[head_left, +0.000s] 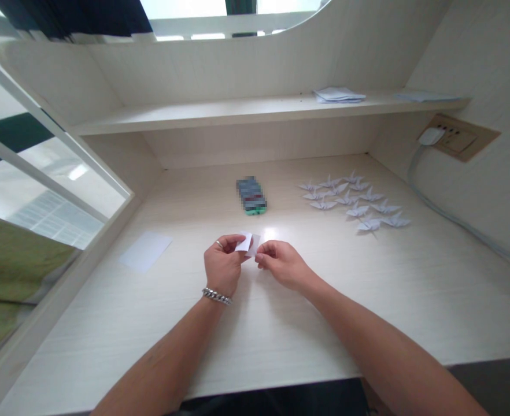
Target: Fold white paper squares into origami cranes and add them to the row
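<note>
A small piece of white paper, partly folded, is held up above the desk between my two hands. My left hand, with a ring and a chain bracelet at the wrist, pinches it from the left. At its right edge, the thumb and fingers of my right hand are closed on the paper. To the right on the desk stand several folded white paper cranes in loose rows. A flat white sheet lies to the left.
Beyond my hands lies a phone-like object with a green edge, its face blurred. A shelf at the back carries a paper stack. On the right wall, a plug sits in a socket, its cable running along the desk side.
</note>
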A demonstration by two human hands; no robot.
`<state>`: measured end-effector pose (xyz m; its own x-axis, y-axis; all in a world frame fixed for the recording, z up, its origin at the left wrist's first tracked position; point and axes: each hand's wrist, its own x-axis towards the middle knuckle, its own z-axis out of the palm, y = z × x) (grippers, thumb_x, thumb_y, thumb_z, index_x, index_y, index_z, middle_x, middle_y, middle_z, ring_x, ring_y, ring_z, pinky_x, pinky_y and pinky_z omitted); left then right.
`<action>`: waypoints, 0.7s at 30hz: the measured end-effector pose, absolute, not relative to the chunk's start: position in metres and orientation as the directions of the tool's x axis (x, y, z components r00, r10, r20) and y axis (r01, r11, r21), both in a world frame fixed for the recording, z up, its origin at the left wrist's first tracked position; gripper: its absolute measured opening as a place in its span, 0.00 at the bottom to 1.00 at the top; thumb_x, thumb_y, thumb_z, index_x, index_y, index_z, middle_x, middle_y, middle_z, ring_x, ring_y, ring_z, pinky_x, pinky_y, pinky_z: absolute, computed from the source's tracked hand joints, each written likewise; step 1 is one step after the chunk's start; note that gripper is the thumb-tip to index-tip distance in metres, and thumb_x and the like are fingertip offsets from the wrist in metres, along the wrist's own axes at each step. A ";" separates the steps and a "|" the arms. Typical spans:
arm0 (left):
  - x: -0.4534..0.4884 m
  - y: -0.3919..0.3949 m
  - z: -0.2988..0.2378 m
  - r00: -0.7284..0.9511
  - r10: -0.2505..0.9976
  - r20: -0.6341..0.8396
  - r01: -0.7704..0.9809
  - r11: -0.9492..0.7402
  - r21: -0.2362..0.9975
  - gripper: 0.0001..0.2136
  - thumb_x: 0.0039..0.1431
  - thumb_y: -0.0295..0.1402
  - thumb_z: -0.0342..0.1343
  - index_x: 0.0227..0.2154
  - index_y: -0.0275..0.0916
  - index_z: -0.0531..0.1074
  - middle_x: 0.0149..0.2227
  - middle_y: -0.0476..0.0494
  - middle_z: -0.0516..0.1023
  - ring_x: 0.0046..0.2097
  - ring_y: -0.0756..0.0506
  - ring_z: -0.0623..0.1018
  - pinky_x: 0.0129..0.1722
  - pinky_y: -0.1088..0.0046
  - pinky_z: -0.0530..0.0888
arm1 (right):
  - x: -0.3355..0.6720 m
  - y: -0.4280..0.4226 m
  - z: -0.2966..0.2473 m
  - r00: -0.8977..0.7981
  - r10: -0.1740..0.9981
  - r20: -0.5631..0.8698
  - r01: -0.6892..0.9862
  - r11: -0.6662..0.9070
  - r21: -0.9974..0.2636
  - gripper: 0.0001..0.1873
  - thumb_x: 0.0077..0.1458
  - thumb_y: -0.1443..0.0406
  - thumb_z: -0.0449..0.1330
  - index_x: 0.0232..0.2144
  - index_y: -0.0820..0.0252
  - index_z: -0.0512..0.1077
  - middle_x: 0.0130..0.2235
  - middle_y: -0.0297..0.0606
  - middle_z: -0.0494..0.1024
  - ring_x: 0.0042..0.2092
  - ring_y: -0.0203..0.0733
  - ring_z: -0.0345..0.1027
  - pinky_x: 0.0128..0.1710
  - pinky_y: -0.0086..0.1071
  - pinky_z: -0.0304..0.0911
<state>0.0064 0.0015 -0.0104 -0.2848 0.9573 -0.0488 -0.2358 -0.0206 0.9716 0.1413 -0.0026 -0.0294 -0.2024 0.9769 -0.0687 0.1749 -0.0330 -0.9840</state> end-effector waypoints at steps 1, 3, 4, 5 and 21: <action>0.007 0.001 -0.010 -0.288 0.956 -0.051 -0.241 -0.021 0.970 0.15 0.28 0.25 0.70 0.25 0.33 0.76 0.28 0.45 0.79 0.30 0.47 0.77 0.26 0.74 0.76 | 0.141 -0.002 -0.031 -0.210 0.974 -0.079 0.147 -0.049 -0.988 0.04 0.52 0.67 0.57 0.27 0.61 0.70 0.26 0.34 0.75 0.29 0.35 0.68 0.31 0.29 0.61; 0.006 0.002 -0.008 -0.291 0.956 -0.051 -0.252 -0.025 0.967 0.16 0.28 0.24 0.70 0.25 0.34 0.76 0.28 0.45 0.80 0.31 0.47 0.78 0.25 0.75 0.75 | 0.142 -0.001 -0.033 -0.239 0.966 -0.101 0.128 -0.071 -0.989 0.04 0.52 0.68 0.56 0.26 0.61 0.70 0.25 0.34 0.74 0.28 0.35 0.67 0.30 0.29 0.62; 0.006 0.002 -0.008 -0.293 0.955 -0.053 -0.260 -0.026 0.965 0.16 0.28 0.24 0.70 0.26 0.34 0.76 0.28 0.45 0.80 0.31 0.47 0.78 0.26 0.75 0.76 | 0.143 -0.001 -0.032 -0.255 0.960 -0.111 0.143 -0.076 -0.987 0.04 0.52 0.68 0.56 0.26 0.61 0.69 0.24 0.33 0.73 0.28 0.35 0.67 0.30 0.29 0.61; 0.006 0.002 -0.007 -0.298 0.953 -0.057 -0.270 -0.027 0.963 0.16 0.28 0.24 0.70 0.26 0.34 0.75 0.28 0.45 0.80 0.31 0.47 0.78 0.26 0.74 0.76 | 0.145 -0.001 -0.031 -0.266 0.956 -0.122 0.170 -0.077 -0.982 0.04 0.51 0.69 0.56 0.25 0.61 0.69 0.24 0.33 0.73 0.27 0.35 0.67 0.30 0.29 0.61; 0.004 -0.006 -0.002 -0.051 0.994 0.098 -0.049 -0.100 0.994 0.10 0.39 0.21 0.62 0.28 0.36 0.80 0.29 0.45 0.82 0.31 0.48 0.79 0.29 0.75 0.75 | 0.153 -0.003 -0.011 -0.068 0.974 0.214 -0.043 0.211 -0.976 0.06 0.49 0.66 0.63 0.32 0.59 0.76 0.35 0.38 0.78 0.37 0.40 0.71 0.37 0.32 0.67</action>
<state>0.0041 -0.0062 -0.0021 -0.0508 0.9939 0.0978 -0.0487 -0.1003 0.9938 0.1525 -0.0030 -0.0108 -0.0683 0.9744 0.2140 -0.0426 0.2114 -0.9765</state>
